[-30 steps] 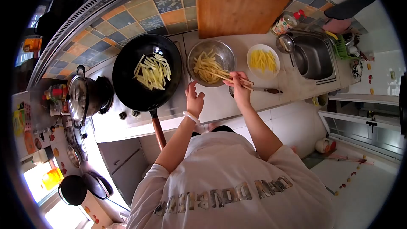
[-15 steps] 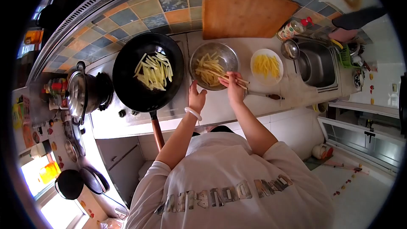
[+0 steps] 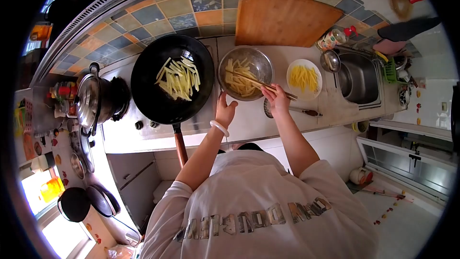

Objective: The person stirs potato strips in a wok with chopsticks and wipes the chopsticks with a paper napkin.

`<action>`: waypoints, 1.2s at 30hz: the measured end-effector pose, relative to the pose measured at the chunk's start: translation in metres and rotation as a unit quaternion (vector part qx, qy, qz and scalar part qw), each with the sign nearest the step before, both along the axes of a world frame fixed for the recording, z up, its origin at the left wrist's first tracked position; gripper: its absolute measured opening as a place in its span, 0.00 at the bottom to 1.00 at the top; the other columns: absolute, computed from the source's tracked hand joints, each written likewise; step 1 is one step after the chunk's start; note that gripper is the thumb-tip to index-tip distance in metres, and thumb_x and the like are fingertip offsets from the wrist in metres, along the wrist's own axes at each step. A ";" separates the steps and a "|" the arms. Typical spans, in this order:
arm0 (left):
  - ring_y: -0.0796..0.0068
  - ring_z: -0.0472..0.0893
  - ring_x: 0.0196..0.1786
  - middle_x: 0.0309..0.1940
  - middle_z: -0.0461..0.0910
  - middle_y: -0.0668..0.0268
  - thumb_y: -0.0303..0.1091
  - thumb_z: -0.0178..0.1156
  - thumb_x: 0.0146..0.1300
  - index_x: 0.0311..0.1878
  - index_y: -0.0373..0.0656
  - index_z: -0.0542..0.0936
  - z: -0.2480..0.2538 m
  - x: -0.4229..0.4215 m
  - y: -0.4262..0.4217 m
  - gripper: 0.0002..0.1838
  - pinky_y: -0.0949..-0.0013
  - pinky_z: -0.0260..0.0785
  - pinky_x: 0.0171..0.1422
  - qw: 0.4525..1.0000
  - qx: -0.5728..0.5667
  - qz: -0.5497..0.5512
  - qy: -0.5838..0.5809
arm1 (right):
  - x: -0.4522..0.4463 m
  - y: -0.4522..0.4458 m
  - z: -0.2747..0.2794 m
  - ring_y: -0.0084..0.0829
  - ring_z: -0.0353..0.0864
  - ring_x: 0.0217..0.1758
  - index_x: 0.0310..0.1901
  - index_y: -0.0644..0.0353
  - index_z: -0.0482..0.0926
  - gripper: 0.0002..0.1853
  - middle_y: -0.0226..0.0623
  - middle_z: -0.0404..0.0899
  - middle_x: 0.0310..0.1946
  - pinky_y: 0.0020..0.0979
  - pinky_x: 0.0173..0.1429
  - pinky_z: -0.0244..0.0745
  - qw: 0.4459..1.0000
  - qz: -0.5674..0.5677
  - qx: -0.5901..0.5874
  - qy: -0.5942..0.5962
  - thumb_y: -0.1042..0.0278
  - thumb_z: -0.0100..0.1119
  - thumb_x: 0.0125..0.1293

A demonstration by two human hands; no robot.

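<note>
My right hand (image 3: 277,100) is closed around a pair of wooden chopsticks (image 3: 258,82). Their tips reach into a metal bowl (image 3: 263,63) among pale cut strips (image 3: 239,86), which look like potato. At the bowl's near left edge is my left hand (image 3: 225,110), thumb apart from the fingers, fingertips at or against the rim. A white bracelet (image 3: 219,127) circles that wrist. Left of the bowl, a black wok (image 3: 148,100) holds more pale strips (image 3: 179,79). Partly under my right hand lies a perforated metal skimmer (image 3: 267,108) with a dark-tipped handle.
A white plate (image 3: 305,95) of yellow strips stands right of the bowl. Beyond it are a ladle (image 3: 330,61), a bottle (image 3: 330,39) and the sink (image 3: 357,79). A cutting board (image 3: 285,19) leans on the tiles. A lidded pot (image 3: 88,98) sits at far left.
My right hand has drawn back to the right, so the chopsticks show more of their length over the bowl and more of the skimmer shows. My left hand stays by the rim.
</note>
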State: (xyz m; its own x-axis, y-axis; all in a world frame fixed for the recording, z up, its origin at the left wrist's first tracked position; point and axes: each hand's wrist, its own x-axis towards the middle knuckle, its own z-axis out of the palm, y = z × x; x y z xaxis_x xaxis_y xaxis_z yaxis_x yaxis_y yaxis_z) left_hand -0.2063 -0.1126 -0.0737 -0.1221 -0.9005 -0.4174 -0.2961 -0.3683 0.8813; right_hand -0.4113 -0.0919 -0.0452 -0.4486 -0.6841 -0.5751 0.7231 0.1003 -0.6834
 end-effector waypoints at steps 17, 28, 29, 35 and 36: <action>0.55 0.59 0.72 0.69 0.59 0.49 0.27 0.57 0.55 0.69 0.35 0.60 0.050 0.024 0.037 0.36 0.63 0.51 0.75 0.988 -0.077 0.001 0.131 | -0.020 0.028 0.092 0.45 0.82 0.51 0.43 0.66 0.72 0.12 0.54 0.79 0.44 0.39 0.59 0.79 0.996 0.008 -0.086 -0.020 0.63 0.50 0.72; 0.62 0.56 0.74 0.71 0.58 0.54 0.21 0.53 0.57 0.71 0.38 0.59 0.120 0.119 0.068 0.36 0.65 0.48 0.76 0.976 -0.022 0.108 0.185 | 0.083 -0.005 0.134 0.44 0.83 0.49 0.44 0.66 0.73 0.12 0.54 0.80 0.43 0.37 0.56 0.81 0.980 0.160 -0.111 -0.027 0.63 0.53 0.71; 0.61 0.57 0.74 0.70 0.60 0.54 0.21 0.53 0.56 0.71 0.37 0.59 0.119 0.129 0.071 0.36 0.64 0.49 0.75 0.977 -0.035 0.117 0.177 | 0.094 -0.009 0.134 0.44 0.83 0.49 0.44 0.66 0.73 0.13 0.54 0.80 0.43 0.37 0.55 0.81 0.979 0.174 -0.105 -0.019 0.63 0.53 0.71; 0.63 0.59 0.73 0.69 0.63 0.56 0.18 0.50 0.58 0.70 0.36 0.61 0.110 0.177 0.079 0.33 0.65 0.49 0.75 0.945 -0.058 0.238 0.215 | 0.150 -0.029 0.127 0.45 0.85 0.43 0.44 0.67 0.74 0.16 0.53 0.80 0.42 0.37 0.50 0.83 0.961 0.253 -0.091 0.063 0.59 0.54 0.70; 0.63 0.60 0.72 0.69 0.63 0.56 0.18 0.50 0.58 0.70 0.36 0.61 0.112 0.185 0.079 0.33 0.65 0.49 0.75 0.946 -0.065 0.243 0.207 | 0.160 -0.032 0.127 0.45 0.85 0.43 0.44 0.67 0.74 0.16 0.53 0.80 0.42 0.36 0.49 0.83 0.957 0.264 -0.091 0.085 0.59 0.54 0.70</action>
